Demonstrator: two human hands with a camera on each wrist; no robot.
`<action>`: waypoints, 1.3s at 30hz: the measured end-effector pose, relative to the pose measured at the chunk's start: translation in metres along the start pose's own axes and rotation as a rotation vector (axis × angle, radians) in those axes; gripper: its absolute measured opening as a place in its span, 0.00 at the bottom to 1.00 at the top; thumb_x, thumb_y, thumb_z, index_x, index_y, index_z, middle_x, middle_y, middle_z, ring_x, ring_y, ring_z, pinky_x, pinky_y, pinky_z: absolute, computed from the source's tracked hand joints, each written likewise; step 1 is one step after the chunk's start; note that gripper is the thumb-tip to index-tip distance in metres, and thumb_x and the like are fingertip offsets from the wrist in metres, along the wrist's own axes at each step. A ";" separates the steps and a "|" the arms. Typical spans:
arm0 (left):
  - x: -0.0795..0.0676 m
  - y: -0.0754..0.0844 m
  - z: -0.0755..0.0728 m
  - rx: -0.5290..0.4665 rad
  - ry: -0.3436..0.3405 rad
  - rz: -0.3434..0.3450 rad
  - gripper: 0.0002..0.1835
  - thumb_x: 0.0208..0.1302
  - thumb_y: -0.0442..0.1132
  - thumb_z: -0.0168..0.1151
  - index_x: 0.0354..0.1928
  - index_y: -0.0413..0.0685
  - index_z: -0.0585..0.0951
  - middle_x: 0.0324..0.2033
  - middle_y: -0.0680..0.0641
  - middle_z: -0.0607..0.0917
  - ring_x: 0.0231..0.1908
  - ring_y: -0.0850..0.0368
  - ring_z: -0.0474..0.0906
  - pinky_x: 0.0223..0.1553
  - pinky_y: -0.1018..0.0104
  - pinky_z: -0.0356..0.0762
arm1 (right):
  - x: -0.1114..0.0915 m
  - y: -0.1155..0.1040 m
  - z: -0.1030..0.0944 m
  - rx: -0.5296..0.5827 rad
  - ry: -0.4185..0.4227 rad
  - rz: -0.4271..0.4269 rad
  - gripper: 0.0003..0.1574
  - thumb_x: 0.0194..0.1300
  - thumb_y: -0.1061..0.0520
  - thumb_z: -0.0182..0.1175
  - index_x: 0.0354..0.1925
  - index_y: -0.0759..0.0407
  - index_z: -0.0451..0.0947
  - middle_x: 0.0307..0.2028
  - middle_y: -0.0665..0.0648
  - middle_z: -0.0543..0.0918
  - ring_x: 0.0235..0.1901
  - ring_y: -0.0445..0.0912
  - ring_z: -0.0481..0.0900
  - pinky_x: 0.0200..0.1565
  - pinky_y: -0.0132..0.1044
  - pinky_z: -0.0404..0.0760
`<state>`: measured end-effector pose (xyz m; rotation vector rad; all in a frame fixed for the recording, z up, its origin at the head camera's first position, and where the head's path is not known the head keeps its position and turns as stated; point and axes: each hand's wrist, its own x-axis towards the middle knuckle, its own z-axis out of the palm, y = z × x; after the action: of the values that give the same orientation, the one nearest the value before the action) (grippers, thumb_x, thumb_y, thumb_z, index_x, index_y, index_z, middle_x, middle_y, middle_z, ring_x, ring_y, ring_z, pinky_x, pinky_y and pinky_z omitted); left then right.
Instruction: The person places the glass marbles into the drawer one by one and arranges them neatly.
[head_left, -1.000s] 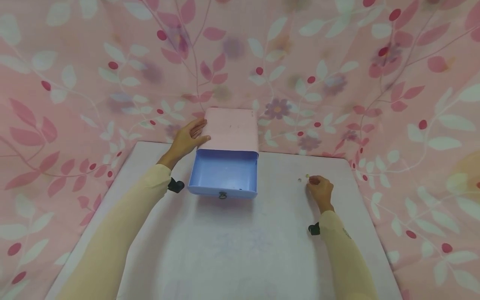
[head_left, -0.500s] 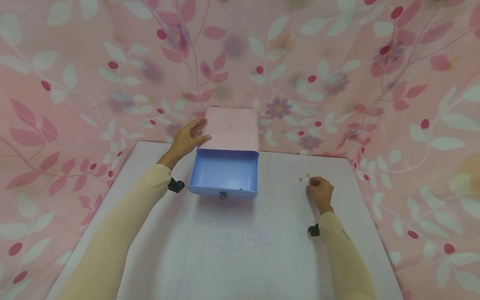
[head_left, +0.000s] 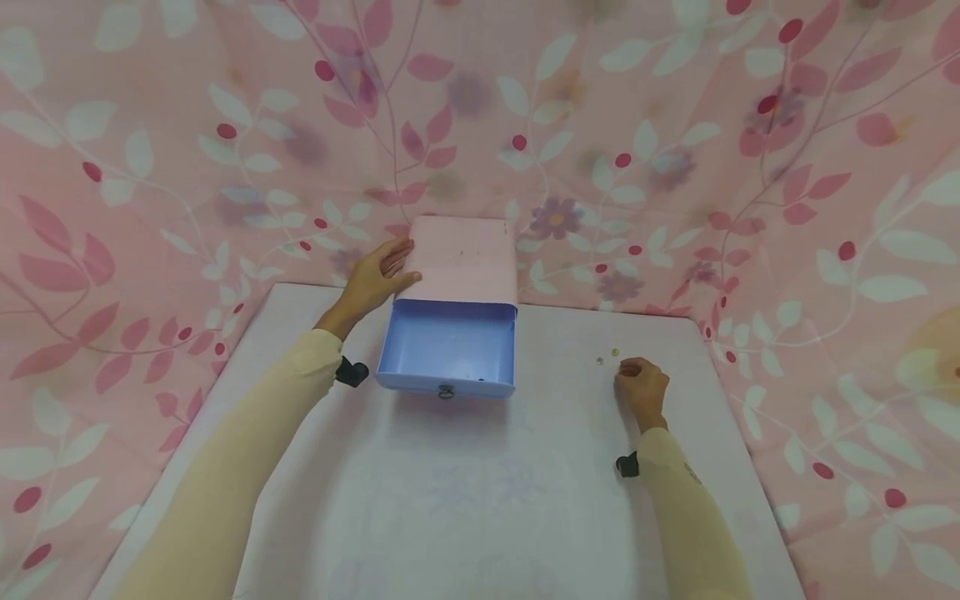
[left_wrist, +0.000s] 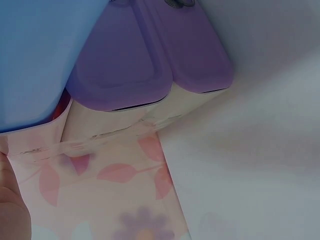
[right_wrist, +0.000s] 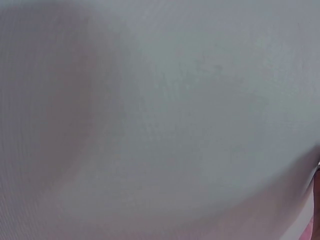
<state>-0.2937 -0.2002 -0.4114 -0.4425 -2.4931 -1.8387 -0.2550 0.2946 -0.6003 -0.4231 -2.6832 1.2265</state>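
A small pale-pink drawer cabinet stands at the back of the table, its blue drawer pulled out. My left hand rests against the cabinet's left side, with the thumb at its top edge. Below the blue drawer, the left wrist view shows two shut purple drawers. On the right, the fingers of my right hand are curled down at the tabletop. A tiny shiny thing shows at their tips at the right wrist view's edge, mostly hidden. Beside them lie a clear bead and a yellowish bead.
A white cloth covers the table. Pink floral fabric hangs behind and on both sides. The drawer front has a metal ring pull and juts toward me. A tiny dark spot shows inside near its front.
My right hand has drawn back very slightly from the two beads. The left hand, the cabinet and the blue drawer stay as they were.
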 end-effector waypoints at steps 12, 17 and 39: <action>0.002 -0.003 -0.001 -0.026 -0.009 0.011 0.41 0.61 0.32 0.68 0.72 0.34 0.59 0.70 0.38 0.64 0.70 0.46 0.58 0.68 0.54 0.60 | 0.004 -0.020 0.000 0.066 0.124 -0.163 0.11 0.56 0.67 0.66 0.41 0.65 0.84 0.37 0.62 0.87 0.38 0.54 0.84 0.41 0.39 0.82; 0.000 -0.001 -0.002 -0.022 -0.008 0.023 0.40 0.61 0.31 0.68 0.72 0.32 0.59 0.70 0.37 0.64 0.70 0.44 0.58 0.68 0.52 0.60 | 0.005 -0.043 0.000 0.187 0.153 -0.288 0.13 0.52 0.70 0.70 0.39 0.66 0.85 0.36 0.63 0.87 0.37 0.55 0.86 0.36 0.24 0.82; -0.002 0.001 -0.001 -0.014 -0.008 0.034 0.40 0.61 0.32 0.67 0.71 0.32 0.59 0.70 0.37 0.64 0.70 0.44 0.59 0.68 0.51 0.60 | -0.038 -0.179 -0.013 0.609 -0.034 -0.686 0.15 0.49 0.79 0.67 0.39 0.80 0.80 0.38 0.76 0.82 0.37 0.71 0.81 0.44 0.47 0.85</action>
<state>-0.2921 -0.2016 -0.4106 -0.4912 -2.4636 -1.8467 -0.2495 0.1803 -0.4566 0.5511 -2.0092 1.6659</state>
